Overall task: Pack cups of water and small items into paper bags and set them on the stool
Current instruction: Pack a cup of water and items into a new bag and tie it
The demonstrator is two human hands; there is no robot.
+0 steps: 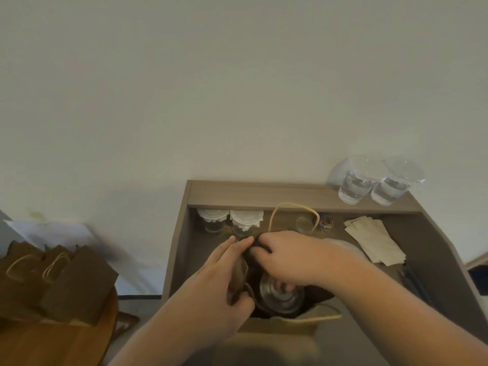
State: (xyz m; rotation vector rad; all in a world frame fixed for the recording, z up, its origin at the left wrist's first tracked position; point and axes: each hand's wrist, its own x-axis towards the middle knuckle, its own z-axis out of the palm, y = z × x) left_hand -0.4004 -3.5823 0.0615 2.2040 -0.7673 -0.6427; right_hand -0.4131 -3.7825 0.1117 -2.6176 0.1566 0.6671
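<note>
My left hand (221, 281) holds the left side of the paper bag (277, 324), with my thumb hooked over the edge, to make the top wide. My right hand (287, 257) pinches the far edge and pulls it open. A cup with a lid (281, 294) sits down inside, standing up, I think so no water spills. The bag stands on the desk (435, 260). Other brown bags (66, 281) wait on the stool (52, 342) to my left. Two cups of water (353, 186) stand on the back shelf, out of my way.
</note>
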